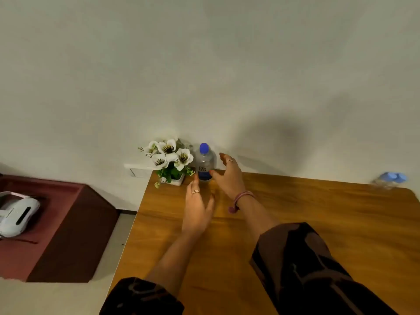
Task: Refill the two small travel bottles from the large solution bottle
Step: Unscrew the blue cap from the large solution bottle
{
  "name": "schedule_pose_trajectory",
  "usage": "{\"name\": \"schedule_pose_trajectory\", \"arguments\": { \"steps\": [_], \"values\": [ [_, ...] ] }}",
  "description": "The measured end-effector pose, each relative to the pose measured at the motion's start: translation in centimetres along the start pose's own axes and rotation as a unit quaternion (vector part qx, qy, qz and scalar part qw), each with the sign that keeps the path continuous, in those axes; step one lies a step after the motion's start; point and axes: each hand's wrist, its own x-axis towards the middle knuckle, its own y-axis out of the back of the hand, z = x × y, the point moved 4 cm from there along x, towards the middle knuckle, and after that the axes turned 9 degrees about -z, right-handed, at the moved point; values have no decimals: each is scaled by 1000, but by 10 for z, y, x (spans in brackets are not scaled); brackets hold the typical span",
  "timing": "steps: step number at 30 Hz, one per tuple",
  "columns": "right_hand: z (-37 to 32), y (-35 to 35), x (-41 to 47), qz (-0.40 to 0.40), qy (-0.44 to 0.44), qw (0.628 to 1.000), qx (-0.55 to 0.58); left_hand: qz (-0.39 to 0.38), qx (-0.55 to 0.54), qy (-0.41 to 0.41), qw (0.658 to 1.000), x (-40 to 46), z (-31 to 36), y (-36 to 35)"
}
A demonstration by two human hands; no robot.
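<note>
Large clear plastic bottle with blue cap (205, 163) upright at desk's (295, 212) far edge, frame centre, beside white flower pot (169, 163). Both hands flank it, fingers spread, holding nothing: left hand (197, 209) low, fingertips near base; right hand (228, 176) thumb touching label. Two small blue-capped bottles (391, 179) far right, blurred.
</note>
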Motion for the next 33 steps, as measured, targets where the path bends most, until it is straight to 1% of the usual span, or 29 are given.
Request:
{"name": "schedule_pose_trajectory", "arguments": {
  "steps": [2,8,13,17,24,27,30,33],
  "values": [
    [-3,-5,9,-1,2,1000,-10,3,2,4,1000,9,-7,0],
    [3,-23,31,-5,-5,1000,8,-4,5,8,1000,24,-23,-7],
    [8,-26,41,22,-16,999,18,-6,-14,20,1000,28,-29,-12],
    [13,-18,39,45,-21,999,18,10,-24,23,999,29,-25,-13],
    [24,3,-3,25,-12,999,31,18,-50,9,999,16,-16,-16],
    [39,17,-30,15,-31,999,42,19,-69,3,997,1,-15,-18],
    [56,36,-65,17,-49,998,28,-2,-69,-13,998,-18,-8,-25],
    [67,57,-103,12,-50,998,31,-39,-65,-34,997,-41,3,-38]
  ]
}}
